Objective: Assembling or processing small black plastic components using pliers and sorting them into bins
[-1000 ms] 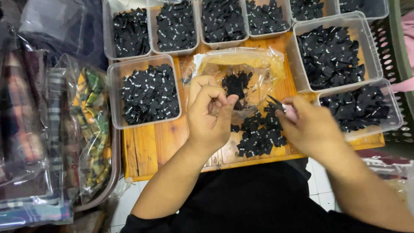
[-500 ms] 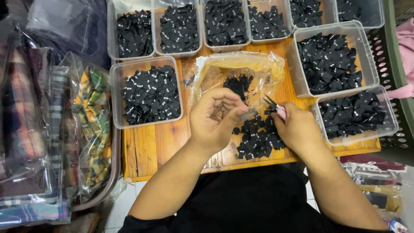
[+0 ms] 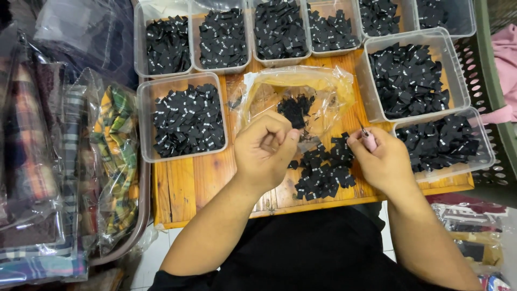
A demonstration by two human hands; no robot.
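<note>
The table (image 3: 188,186) carries clear tubs (image 3: 183,116) of black labels, a crumpled bag (image 3: 318,89) and a loose pile (image 3: 323,170) near its front edge. Above that pile, the left hand (image 3: 264,151) is curled narrow, fingertips pinched, probably on one small label, though the piece itself is hidden. The right hand (image 3: 385,161) is closed around pink-handled snips (image 3: 366,134), tips pointing up. Good practice here: bring the label to the blades, keep it taut, and work over the pile.
</note>
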